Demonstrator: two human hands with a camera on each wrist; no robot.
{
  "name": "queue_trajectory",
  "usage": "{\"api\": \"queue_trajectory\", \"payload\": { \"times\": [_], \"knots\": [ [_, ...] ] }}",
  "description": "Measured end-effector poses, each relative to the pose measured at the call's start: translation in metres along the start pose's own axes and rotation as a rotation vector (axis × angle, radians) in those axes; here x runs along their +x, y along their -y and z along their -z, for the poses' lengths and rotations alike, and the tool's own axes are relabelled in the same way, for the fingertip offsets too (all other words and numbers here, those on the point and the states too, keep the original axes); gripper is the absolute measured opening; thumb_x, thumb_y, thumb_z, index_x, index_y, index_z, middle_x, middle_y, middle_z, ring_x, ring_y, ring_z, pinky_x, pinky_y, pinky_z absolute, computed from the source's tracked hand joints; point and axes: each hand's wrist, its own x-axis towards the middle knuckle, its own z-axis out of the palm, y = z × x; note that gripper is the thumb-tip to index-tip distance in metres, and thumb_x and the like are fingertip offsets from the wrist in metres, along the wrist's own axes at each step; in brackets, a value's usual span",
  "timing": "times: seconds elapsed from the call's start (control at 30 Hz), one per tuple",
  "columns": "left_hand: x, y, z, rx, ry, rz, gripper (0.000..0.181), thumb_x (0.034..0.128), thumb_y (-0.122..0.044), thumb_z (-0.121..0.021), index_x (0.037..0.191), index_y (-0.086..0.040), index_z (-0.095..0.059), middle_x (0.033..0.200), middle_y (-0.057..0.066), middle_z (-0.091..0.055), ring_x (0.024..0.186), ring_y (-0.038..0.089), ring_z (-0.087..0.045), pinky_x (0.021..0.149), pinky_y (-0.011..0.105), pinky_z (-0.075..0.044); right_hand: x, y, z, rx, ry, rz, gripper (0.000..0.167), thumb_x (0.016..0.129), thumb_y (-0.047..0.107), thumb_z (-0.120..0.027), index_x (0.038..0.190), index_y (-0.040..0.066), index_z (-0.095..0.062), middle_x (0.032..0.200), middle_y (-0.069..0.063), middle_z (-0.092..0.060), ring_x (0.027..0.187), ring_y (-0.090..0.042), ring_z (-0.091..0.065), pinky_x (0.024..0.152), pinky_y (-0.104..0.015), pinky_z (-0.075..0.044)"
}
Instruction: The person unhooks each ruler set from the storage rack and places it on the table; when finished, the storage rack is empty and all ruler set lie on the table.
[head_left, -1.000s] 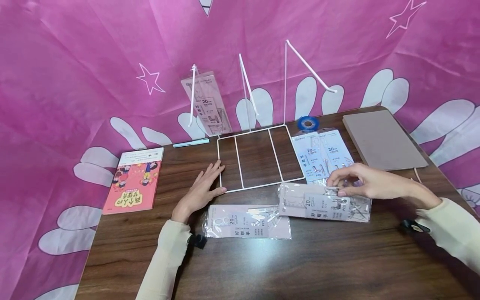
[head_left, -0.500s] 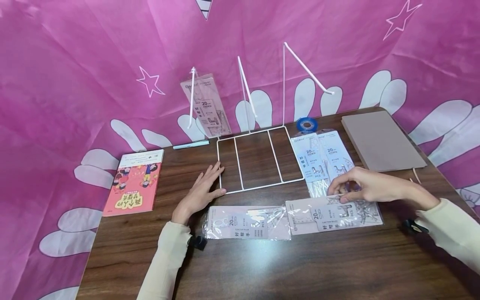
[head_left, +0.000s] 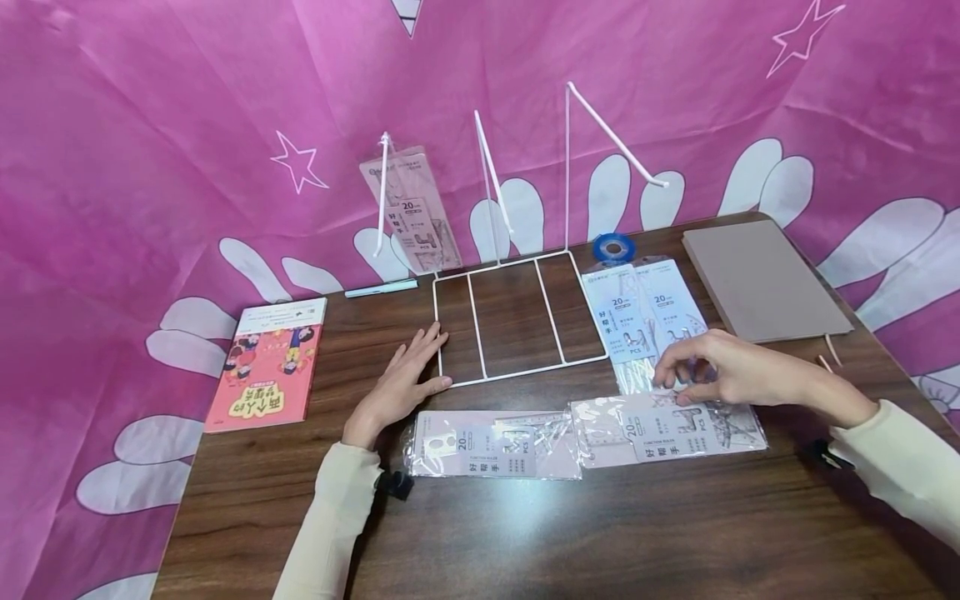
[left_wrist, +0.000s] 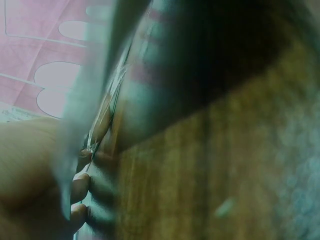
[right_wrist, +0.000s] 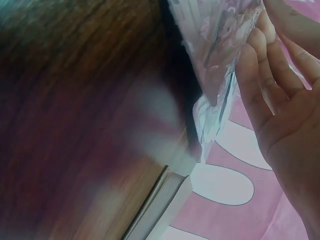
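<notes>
My right hand (head_left: 723, 371) pinches the upper edge of a pink-backed clear packet (head_left: 618, 433), whose left end meets a similar pink packet (head_left: 491, 446) at the near middle. In the right wrist view, the fingers (right_wrist: 250, 82) sit against the clear wrapping (right_wrist: 215, 50). My left hand (head_left: 401, 383) rests with spread fingers on the table, touching the left bar of the white wire rack (head_left: 480, 329). From the rack's left hook (head_left: 385, 179) hangs another pink packet (head_left: 420, 217). Two blue packets (head_left: 652, 296) lie right of the rack, partly under my right hand.
A red book (head_left: 262, 367) lies at the left, with a light blue pen (head_left: 381, 288) behind the left hand. Blue tape (head_left: 613, 248) sits behind the blue packets, and a grey-brown board (head_left: 765, 279) at the back right. Two rack hooks (head_left: 495, 171) (head_left: 618, 137) project forward.
The right hand's packet has moved toward me and slightly right, from overlapping the other pink packet to lying alongside its right end. The left hand has stayed at the rack.
</notes>
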Motion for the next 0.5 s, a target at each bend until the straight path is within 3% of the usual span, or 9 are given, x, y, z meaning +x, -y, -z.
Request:
{"api": "queue_trajectory", "payload": {
  "times": [0.23,0.5],
  "knots": [
    [0.0,0.0,0.001,0.005,-0.004,-0.001,0.077,0.103,-0.028,-0.068,0.165,-0.005,-0.028,0.176,0.011,-0.01,0.162,0.034,-0.004,0.128,0.057,0.001,0.013,0.006,-0.004,-0.013,-0.077,0.012,0.027,0.087,0.012,-0.086,0.106,0.026,-0.074,0.087,0.017,-0.066,0.074,-0.005,-0.059,0.063,-0.023,-0.053],
    [0.001,0.0,0.0,0.002,0.001,-0.002,0.077,0.1032,-0.027,-0.068,0.165,-0.005,-0.028,0.176,0.011,-0.01,0.162,0.033,-0.003,0.128,0.057,0.001,0.056,0.012,-0.017,0.029,-0.132,-0.04,0.023,0.087,0.012,-0.087,0.105,0.019,-0.074,0.085,0.012,-0.066,0.073,-0.008,-0.061,0.064,-0.025,-0.055]
  ]
}}
